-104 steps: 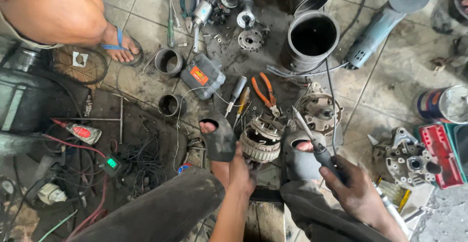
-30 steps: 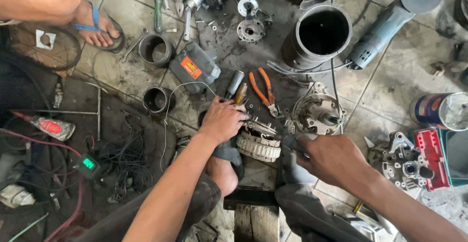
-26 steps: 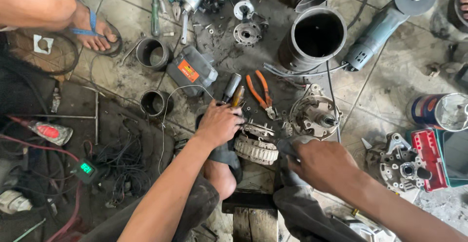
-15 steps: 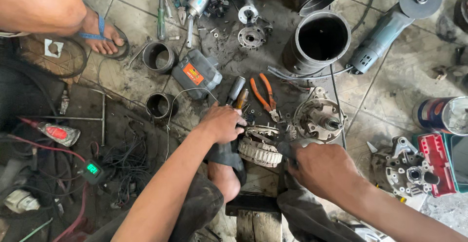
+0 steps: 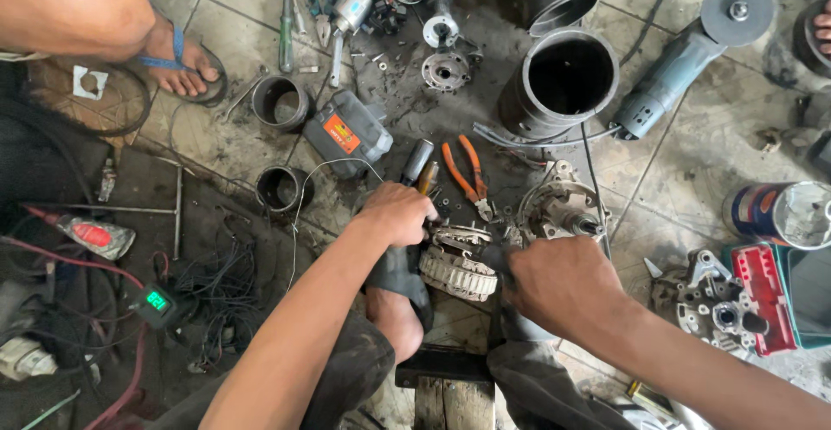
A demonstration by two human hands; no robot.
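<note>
A round ribbed alternator part [image 5: 459, 272] lies on the tiled floor between my knees. My left hand [image 5: 396, 213] rests on its upper left edge with the fingers curled over it, holding it. My right hand [image 5: 554, 284] is a closed fist at the part's right side, gripping a dark-handled tool whose tip is hidden. Two screwdriver handles [image 5: 417, 163] and orange-handled pliers [image 5: 463, 170] lie just beyond my left hand. My bare foot [image 5: 398, 309] is under my left forearm.
An alternator housing [image 5: 558, 209], a wide black pipe [image 5: 563, 79] and an angle grinder [image 5: 684, 58] lie ahead and to the right. A grey box with an orange label [image 5: 346, 134], metal rings [image 5: 281, 101] and another person's sandalled foot [image 5: 177, 62] are on the left; tangled wires [image 5: 225, 300] lower left.
Both hands have moved up from near my lap onto the ribbed part. My left hand, loose before, now grips its edge. Over the last second they have hardly shifted.
</note>
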